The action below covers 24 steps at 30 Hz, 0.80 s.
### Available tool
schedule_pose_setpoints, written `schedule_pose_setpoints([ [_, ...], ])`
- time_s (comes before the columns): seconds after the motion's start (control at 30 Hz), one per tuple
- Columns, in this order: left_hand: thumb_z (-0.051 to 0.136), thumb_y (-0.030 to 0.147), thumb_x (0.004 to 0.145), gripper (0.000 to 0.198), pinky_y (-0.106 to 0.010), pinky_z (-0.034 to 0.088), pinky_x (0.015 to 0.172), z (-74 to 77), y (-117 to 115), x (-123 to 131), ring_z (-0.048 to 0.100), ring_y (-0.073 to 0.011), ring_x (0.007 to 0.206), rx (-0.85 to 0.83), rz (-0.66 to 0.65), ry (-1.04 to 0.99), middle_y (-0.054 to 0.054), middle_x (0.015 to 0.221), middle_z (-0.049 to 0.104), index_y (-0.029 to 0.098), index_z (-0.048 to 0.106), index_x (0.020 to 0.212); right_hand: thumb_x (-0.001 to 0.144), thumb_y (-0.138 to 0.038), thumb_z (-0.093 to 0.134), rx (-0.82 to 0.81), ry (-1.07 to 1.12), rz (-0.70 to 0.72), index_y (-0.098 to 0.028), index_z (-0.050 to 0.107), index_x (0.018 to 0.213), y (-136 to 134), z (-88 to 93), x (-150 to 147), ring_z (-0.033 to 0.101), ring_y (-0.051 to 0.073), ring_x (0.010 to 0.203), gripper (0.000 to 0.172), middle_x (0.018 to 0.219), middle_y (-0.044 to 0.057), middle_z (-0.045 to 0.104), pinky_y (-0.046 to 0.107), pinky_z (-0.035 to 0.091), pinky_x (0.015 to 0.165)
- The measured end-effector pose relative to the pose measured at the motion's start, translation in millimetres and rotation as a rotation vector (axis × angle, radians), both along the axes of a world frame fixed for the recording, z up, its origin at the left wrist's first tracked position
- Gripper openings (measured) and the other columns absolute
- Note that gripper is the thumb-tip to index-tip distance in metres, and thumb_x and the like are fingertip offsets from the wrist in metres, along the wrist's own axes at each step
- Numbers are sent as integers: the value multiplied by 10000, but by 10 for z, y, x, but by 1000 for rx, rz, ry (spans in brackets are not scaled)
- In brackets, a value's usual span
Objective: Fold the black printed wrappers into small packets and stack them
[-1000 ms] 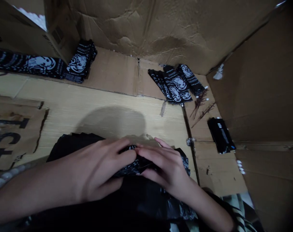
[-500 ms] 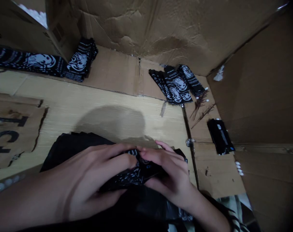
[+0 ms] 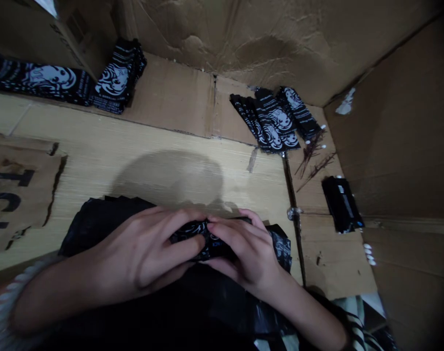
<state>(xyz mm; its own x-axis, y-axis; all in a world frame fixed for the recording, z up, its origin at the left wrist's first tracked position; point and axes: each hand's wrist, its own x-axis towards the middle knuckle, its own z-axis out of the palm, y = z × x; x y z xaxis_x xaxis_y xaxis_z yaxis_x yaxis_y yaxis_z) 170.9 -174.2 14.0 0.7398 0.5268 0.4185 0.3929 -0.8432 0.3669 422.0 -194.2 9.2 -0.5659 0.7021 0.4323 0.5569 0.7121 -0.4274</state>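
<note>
Close in front of me, both hands grip a black printed packet with white swirl artwork. My left hand, with a white coiled band on the wrist, presses its fingers on the packet's left part. From the other end, my right hand curls over it, thumb below and fingers above. The two sets of fingertips nearly meet at the middle. Beneath the hands lie black plastic bags, spreading to the left and showing a crinkled edge at right. Much of the packet is hidden by the fingers.
Stacks of black printed packets lie along the back ledge, at left and right. Brown twig-like strands and a dark packet rest at right. Cardboard walls enclose the back and right; torn cardboard lies left.
Both hands have drawn closer around the packet, and the right thumb has moved in under its edge. The view has shifted slightly, showing more of the left wristband.
</note>
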Motion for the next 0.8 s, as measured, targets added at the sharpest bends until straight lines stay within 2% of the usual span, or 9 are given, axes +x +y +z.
schedule_pose_setpoints([
  [0.13,569,211,999,206,-327,659,856,25,5,-33,736,-230,1067,-89,-49,-26,-162,1270,706,177,623,1195,1034,-408,663,-46,26,8,-191,694,1231,10,-18,20,807,184,1035,296,1197,81,831,384,513,1089],
  [0.2,583,209,986,249,-422,620,1032,15,-9,-67,723,-256,1145,-68,-45,3,-152,1308,721,180,640,1227,1039,-413,655,-51,1,3,-198,700,1235,12,-21,31,808,184,1029,294,1206,75,830,393,511,1085],
  [0.23,585,199,980,265,-507,534,1164,4,-20,-87,703,-278,1215,-40,-42,29,-140,1329,729,180,652,1236,1043,-414,650,-50,-18,1,-196,703,1234,10,-20,35,806,185,1032,294,1212,76,828,400,504,1091],
  [0.3,567,170,978,295,-634,234,1335,-27,-50,-134,633,-305,1361,20,-46,87,-116,1370,736,177,673,1253,1055,-413,635,-41,-58,0,-185,709,1224,5,-14,40,799,183,1055,293,1233,81,821,406,484,1113],
  [0.37,547,155,989,322,-627,71,1361,-67,-84,-181,574,-298,1445,65,-69,123,-124,1411,722,168,677,1283,1069,-407,615,-23,-85,4,-175,712,1215,-4,-7,40,787,177,1091,291,1254,86,814,402,470,1127],
  [0.47,561,210,1014,312,-574,122,1368,-130,-136,-238,525,-284,1495,83,-92,174,-147,1502,657,182,678,1302,1082,-389,593,11,-119,10,-172,722,1207,-17,-5,37,778,174,1113,282,1258,86,813,396,463,1139],
  [0.57,580,226,1018,310,-547,141,1374,-180,-175,-275,542,-280,1472,53,-105,180,-102,1546,628,198,685,1309,1073,-345,602,46,-137,16,-171,738,1190,-25,-15,32,778,181,1100,250,1253,84,814,401,468,1145],
  [0.7,538,100,1004,392,-524,205,1371,-202,-185,-293,611,-254,1386,40,-123,152,-71,1446,706,201,670,1358,1037,-211,626,115,-93,45,-174,763,1114,-27,-21,23,782,179,1059,161,1205,72,831,393,491,1124],
  [0.8,564,54,970,411,-484,177,1382,-183,-171,-280,599,-241,1401,11,-134,152,-88,1386,730,171,671,1349,1038,-180,606,141,-95,50,-197,778,1063,-37,-19,20,780,170,1058,175,1188,58,836,382,487,1140],
])
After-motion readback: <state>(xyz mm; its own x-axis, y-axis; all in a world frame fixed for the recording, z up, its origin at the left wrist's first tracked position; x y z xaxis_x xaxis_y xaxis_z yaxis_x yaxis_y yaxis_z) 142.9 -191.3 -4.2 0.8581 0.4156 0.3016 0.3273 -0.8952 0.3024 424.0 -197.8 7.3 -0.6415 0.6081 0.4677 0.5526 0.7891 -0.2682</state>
